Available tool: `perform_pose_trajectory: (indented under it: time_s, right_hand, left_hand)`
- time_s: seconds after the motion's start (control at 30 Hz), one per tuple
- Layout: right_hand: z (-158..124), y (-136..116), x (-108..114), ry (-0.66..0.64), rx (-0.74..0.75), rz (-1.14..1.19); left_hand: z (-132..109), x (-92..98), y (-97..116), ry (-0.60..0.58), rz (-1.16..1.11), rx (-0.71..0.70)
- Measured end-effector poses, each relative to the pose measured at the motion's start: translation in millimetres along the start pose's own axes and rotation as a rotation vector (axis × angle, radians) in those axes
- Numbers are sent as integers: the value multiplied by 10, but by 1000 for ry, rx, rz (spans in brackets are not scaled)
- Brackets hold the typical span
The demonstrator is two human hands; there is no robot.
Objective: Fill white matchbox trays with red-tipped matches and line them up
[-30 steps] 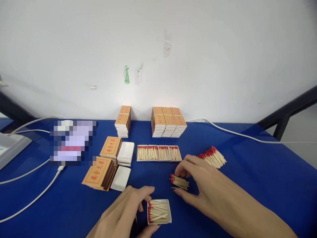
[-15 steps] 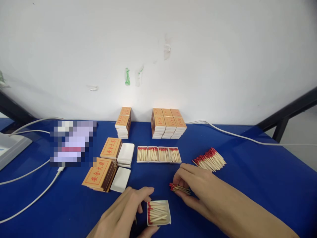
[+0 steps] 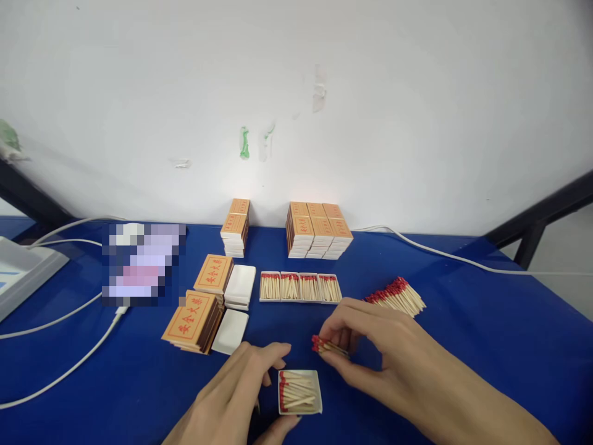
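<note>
A small white matchbox tray (image 3: 319, 402) with red-tipped matches in it lies at the front of the blue table. My left hand (image 3: 241, 386) is around its left side, thumb at the near edge and a fingertip by the far left corner. Just up and right of the tray, my right hand (image 3: 370, 346) pinches a small bunch of matches (image 3: 330, 347), red heads pointing left. Beyond that hand lies a loose pile of matches (image 3: 398, 295). Several filled trays (image 3: 300, 301) stand in a row past both hands.
Left of the row are white trays (image 3: 230, 330) and stacked orange matchbox sleeves (image 3: 189, 318). Matchbox stacks (image 3: 319, 228) and a narrower matchbox stack (image 3: 235, 232) stand near the wall. A blurred-out phone (image 3: 143, 266) with a white cable (image 3: 69, 383) is at the left.
My right hand has moved slightly left and up with its bunch of matches, nearer the tray. My left hand stays at the tray. The whole view has shifted a little.
</note>
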State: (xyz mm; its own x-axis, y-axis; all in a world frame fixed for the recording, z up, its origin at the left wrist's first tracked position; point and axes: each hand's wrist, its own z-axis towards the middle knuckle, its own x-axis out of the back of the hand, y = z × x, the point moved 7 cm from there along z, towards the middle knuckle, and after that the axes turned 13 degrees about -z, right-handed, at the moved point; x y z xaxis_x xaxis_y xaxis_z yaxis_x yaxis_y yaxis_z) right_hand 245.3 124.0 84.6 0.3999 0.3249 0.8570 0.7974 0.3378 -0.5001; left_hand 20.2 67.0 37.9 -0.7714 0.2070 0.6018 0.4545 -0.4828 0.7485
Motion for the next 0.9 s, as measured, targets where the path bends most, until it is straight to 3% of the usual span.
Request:
perform_pose_trajectory:
  time_s: [0.2,0.43,0.6,0.9]
  right_hand:
    - [-67,-417,-105,16,215,38]
    - [-71,-509,-264,158,417,-155]
    - [-69,-530,-280,163,444,-216]
    - [-18,-403,-160,0,295,-93]
  left_hand:
    - [-28,-29,-14,19,0,-34]
    - [-5,-15,-18,11,-13,-30]
    - [4,-13,15,18,16,-35]
    - [17,69,102,92,123,-122]
